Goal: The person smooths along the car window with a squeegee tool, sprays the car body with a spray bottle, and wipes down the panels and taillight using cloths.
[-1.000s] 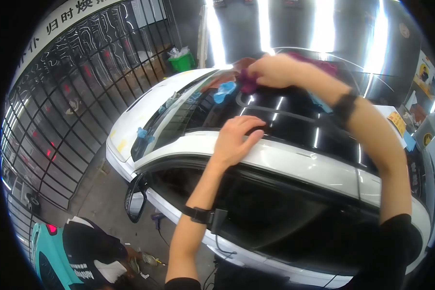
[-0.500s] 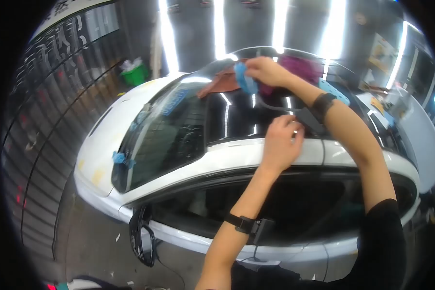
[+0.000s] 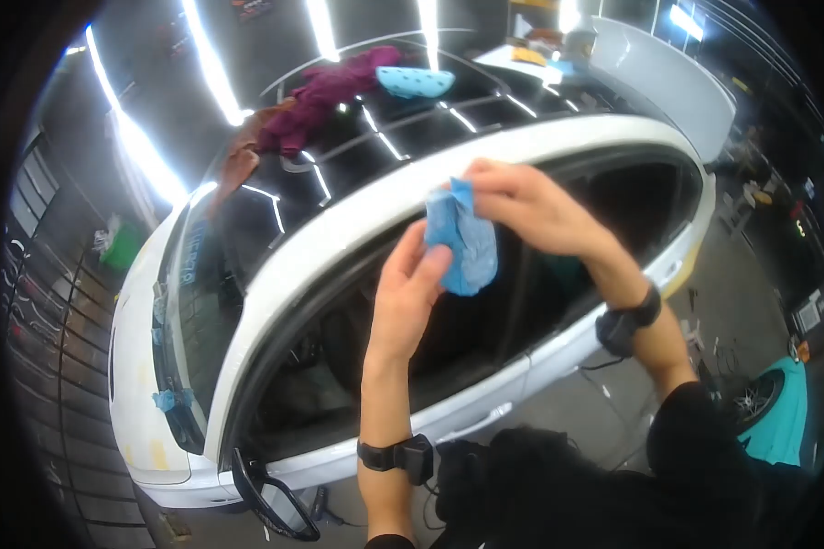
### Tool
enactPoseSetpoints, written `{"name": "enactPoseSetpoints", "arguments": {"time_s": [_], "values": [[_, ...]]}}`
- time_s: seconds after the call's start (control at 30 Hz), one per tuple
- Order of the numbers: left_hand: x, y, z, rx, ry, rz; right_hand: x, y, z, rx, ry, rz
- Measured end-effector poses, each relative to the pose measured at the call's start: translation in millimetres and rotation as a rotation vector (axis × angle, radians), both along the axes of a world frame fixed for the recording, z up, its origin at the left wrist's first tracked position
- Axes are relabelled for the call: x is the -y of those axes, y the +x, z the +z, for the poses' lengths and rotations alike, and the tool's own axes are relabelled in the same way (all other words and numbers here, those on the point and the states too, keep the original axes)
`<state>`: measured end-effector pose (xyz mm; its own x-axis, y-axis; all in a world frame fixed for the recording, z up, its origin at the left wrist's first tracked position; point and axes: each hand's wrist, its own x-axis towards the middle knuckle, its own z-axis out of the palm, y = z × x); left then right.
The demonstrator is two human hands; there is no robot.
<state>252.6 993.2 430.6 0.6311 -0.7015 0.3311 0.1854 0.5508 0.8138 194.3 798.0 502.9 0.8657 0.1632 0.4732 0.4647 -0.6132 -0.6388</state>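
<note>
Both my hands grip a folded light-blue wiping cloth [image 3: 471, 242] in front of the white car's [image 3: 339, 218] side window. My left hand [image 3: 410, 288] pinches its left edge, with the thumb lying across the front. At the top right corner, the fingers of my right hand [image 3: 533, 209] are closed on the cloth. Beyond them, on the glossy black roof [image 3: 339, 169], lie a crumpled maroon cloth [image 3: 325, 91], a brown cloth [image 3: 240, 165] and a pale blue pad with dark spots [image 3: 416, 82].
The wing mirror [image 3: 279, 503] juts out at the lower left. Blue tape scraps [image 3: 172, 400] cling by the windshield base. A green bin [image 3: 121, 247] stands past the hood. At the right are a turquoise panel [image 3: 783, 412] and a wheel [image 3: 751, 403].
My right hand has brought the blue cloth back from over the roof toward me. My left hand has left the roof edge and now grips the cloth too. The view has turned right.
</note>
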Motion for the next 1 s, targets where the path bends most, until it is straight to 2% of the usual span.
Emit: {"name": "enactPoseSetpoints", "arguments": {"time_s": [0.03,0.17,0.27,0.5,0.6,0.67,0.77,0.87,0.93,1.0], "values": [[4.2,-8.1,-13.2,-0.036,0.063,-0.074,-0.9,-22.1,-12.5,0.034,0.049,-0.036],[30.4,-51.4,-35.2,-0.15,0.159,-0.154,11.2,-84.4,-54.0,-0.202,0.533,-0.176],[46.3,-67.6,-57.5,-0.104,0.193,-0.086,24.7,-118.4,-75.4,-0.199,0.64,-0.326],[86.3,-105.7,-84.0,-0.116,0.114,0.116,62.1,-167.7,-128.2,-0.193,0.929,-0.399],[104.8,-123.0,-88.2,-0.258,0.179,0.19,86.8,-184.0,-148.8,-0.168,0.997,-0.469],[118.0,-129.8,-100.4,-0.263,0.224,0.226,101.0,-196.1,-162.6,-0.082,1.198,-0.491],[137.1,-139.8,-114.9,-0.213,0.307,0.32,119.8,-216.8,-168.0,-0.073,1.221,-0.585],[152.7,-153.4,-128.3,-0.176,0.308,0.167,130.2,-236.5,-178.1,-0.076,1.251,-0.665],[162.1,-160.1,-129.6,-0.229,0.294,-0.165,136.2,-251.8,-186.9,-0.098,1.371,-0.6],[172.8,-171.9,-130.4,0.069,0.644,-0.275,135.8,-267.9,-198.4,-0.199,1.165,-0.699]]}}
